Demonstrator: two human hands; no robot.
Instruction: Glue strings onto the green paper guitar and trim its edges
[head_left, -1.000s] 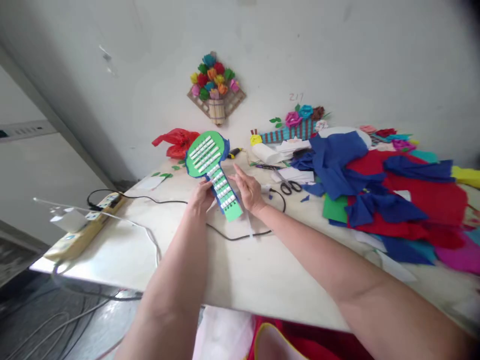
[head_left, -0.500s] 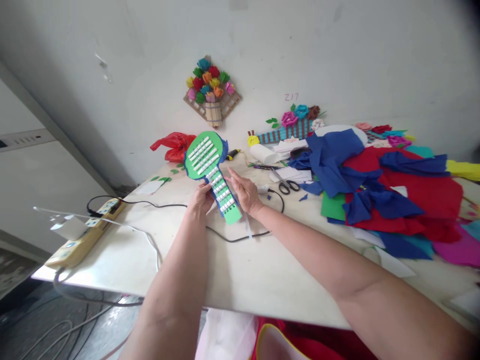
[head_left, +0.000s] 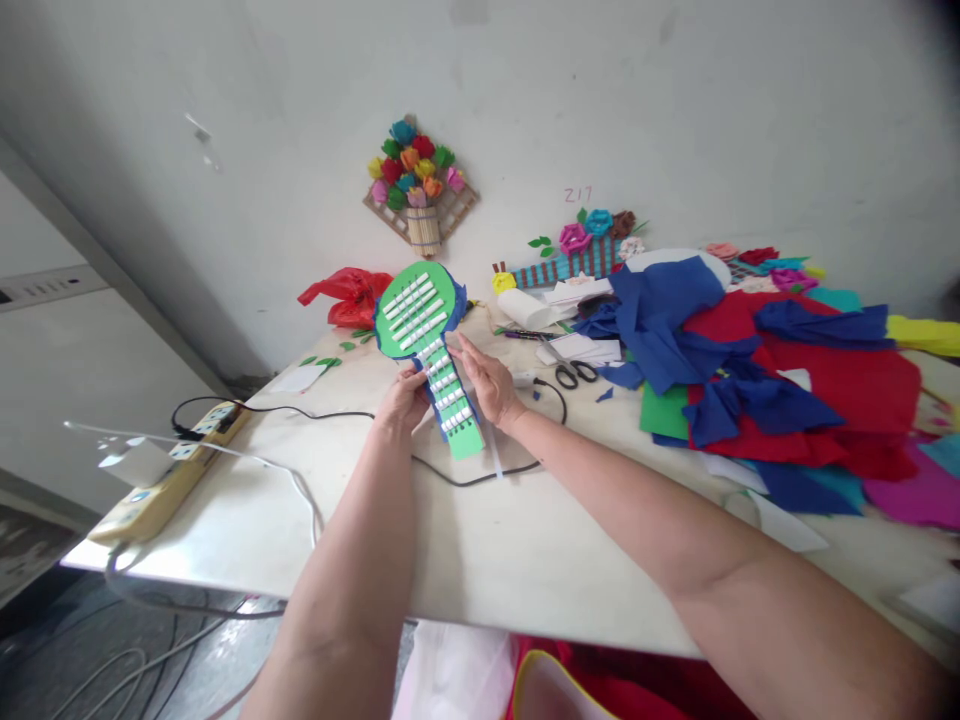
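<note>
one green guitar-shaped piece [head_left: 430,346] is positioned over the table [head_left: 517,560], between the fingers of both hands; contact with the tabletop cannot be confirmed. expected handling: light, fairly stiff as a thin board, low slip risk. the white rolls on its face and the ragged blue edging are probably fragile; avoid pressing them. take hold at the narrow neck, by its two long edges. long axis: slanted, from the neck end, nearer the wearer and slightly right, to the round body, which points past the fingertips toward the wall [head_left: 300,170] and slightly left. the roll-covered face is turned toward the wearer.

left hand [head_left: 406,397]: fingers grasping the neck's left edge; some fingertips hidden. right hand [head_left: 487,383]: fingers extended, not clenched, along the neck's right edge; touching or just beside, cannot tell.

black cable [head_left: 454,483]: nearer the wearer than the fingers. scissors [head_left: 576,374]: right of the right-hand fingers. red bag [head_left: 352,298]: beyond the left-hand fingers.
</note>
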